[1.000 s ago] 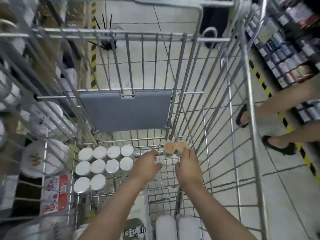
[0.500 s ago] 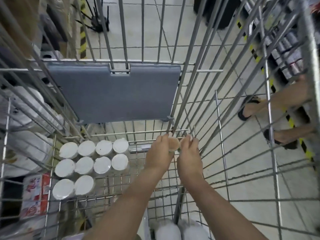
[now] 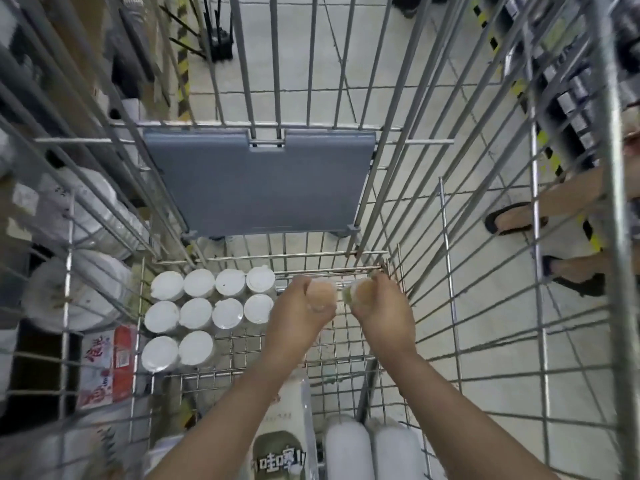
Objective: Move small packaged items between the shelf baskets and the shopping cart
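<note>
Both hands are down inside the wire shopping cart (image 3: 446, 306). My left hand (image 3: 298, 313) grips a small tan-lidded cup (image 3: 320, 294). My right hand (image 3: 384, 310) grips a second tan-lidded cup with a greenish side (image 3: 358, 294). The two cups are held side by side, a small gap apart, just above the cart floor near its far right corner. Several white-lidded cups (image 3: 207, 310) stand in rows on the cart floor to the left of my hands.
A grey plastic flap (image 3: 259, 181) hangs on the cart's far wall. Packaged goods (image 3: 284, 455) and two white bottles (image 3: 374, 448) lie at the cart's near end. A person's sandalled feet (image 3: 516, 221) stand to the right, by shelves of cans (image 3: 575, 98).
My hands closed round the two tan-lidded cups on the cart floor, then moved slightly apart, each holding one. The camera has dipped lower into the cart.
</note>
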Action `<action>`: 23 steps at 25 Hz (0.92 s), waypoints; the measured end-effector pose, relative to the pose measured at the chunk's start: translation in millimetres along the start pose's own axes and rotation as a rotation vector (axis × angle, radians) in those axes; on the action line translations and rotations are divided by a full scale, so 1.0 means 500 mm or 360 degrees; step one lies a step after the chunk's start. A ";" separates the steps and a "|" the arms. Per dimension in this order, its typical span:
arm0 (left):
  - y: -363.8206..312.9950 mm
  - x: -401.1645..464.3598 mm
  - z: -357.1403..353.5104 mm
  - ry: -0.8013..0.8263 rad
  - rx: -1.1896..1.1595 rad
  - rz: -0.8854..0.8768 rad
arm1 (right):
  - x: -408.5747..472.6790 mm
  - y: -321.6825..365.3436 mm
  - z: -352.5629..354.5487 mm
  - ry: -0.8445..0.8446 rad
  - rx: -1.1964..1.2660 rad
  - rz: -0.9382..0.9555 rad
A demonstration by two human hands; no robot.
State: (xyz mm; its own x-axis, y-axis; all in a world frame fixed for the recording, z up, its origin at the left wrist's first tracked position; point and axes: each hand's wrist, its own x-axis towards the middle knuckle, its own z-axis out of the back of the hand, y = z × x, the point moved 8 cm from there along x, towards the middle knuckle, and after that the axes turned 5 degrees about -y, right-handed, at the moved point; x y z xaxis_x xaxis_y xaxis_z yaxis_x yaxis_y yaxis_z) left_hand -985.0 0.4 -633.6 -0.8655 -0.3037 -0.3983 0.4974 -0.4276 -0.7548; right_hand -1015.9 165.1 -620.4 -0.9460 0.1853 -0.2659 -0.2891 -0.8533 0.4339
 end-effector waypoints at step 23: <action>-0.195 -0.945 0.498 -0.0895 -0.1434 0.0136 | -0.761 0.217 0.572 0.1233 0.1737 0.0292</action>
State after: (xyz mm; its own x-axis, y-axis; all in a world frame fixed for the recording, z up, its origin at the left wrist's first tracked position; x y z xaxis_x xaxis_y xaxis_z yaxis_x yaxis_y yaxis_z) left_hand -609.9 -26.1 -241.9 -0.5636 -0.7511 -0.3439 0.1289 0.3313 -0.9347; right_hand -729.0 141.5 -225.9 -0.7625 -0.5184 -0.3871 -0.4793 0.0506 0.8762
